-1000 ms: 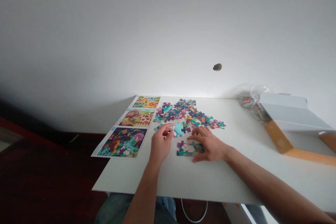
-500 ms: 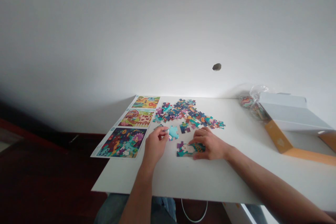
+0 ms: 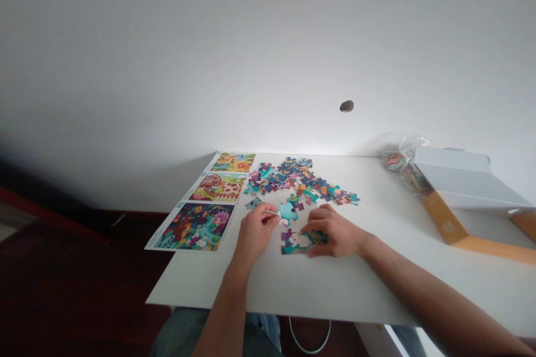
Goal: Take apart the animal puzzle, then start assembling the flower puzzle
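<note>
My left hand (image 3: 256, 230) pinches a light-blue puzzle piece (image 3: 288, 211) with white on its lower edge, tilted just above the table. Below it lies a joined strip of puzzle pieces (image 3: 295, 240), showing a white animal on purple and teal. My right hand (image 3: 335, 232) grips this strip's right part, thumb at the near edge and fingers curled over the far side, hiding some of it. A loose puzzle piece (image 3: 253, 203) lies just beyond my left hand. Another, dark green and purple piece (image 3: 296, 201) is partly behind the light-blue one.
A heap of loose puzzle pieces (image 3: 288, 175) spreads along the back of the white table (image 3: 335, 290). At the left, a sheet with three printed pictures (image 3: 195, 227) overhangs the edge. On the right stand an open orange-and-white box (image 3: 450, 217) and a clear plastic bag (image 3: 412, 148) with pieces.
My left hand has moved right with the light-blue piece, bringing it above the joined strip and uncovering the loose piece behind. My right hand has stayed almost still on the strip.
</note>
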The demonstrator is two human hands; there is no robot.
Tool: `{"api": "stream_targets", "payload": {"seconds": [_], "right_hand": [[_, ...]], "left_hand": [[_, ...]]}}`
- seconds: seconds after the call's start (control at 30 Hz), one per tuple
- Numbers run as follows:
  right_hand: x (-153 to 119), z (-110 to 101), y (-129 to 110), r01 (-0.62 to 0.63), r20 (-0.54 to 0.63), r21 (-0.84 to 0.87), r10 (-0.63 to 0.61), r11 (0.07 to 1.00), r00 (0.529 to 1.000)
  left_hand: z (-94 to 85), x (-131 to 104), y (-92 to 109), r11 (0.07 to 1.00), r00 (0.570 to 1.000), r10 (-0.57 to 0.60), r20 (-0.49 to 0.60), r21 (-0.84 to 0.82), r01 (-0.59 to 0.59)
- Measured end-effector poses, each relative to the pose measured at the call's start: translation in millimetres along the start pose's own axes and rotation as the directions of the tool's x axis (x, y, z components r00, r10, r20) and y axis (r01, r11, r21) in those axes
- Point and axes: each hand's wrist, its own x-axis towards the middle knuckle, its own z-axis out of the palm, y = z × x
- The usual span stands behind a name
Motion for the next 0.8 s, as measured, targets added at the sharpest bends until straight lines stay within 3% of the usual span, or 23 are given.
{"api": "stream_targets", "payload": {"seconds": [0.8], "right_hand": [[-0.6, -2.4, 0.3, -0.009, -0.005, -0.017, 0.009, 1.0, 1.0]], "left_hand": [[-1.9, -0.9, 1.6, 0.999, 0.999, 0.039, -0.013, -0.014, -0.04]]}}
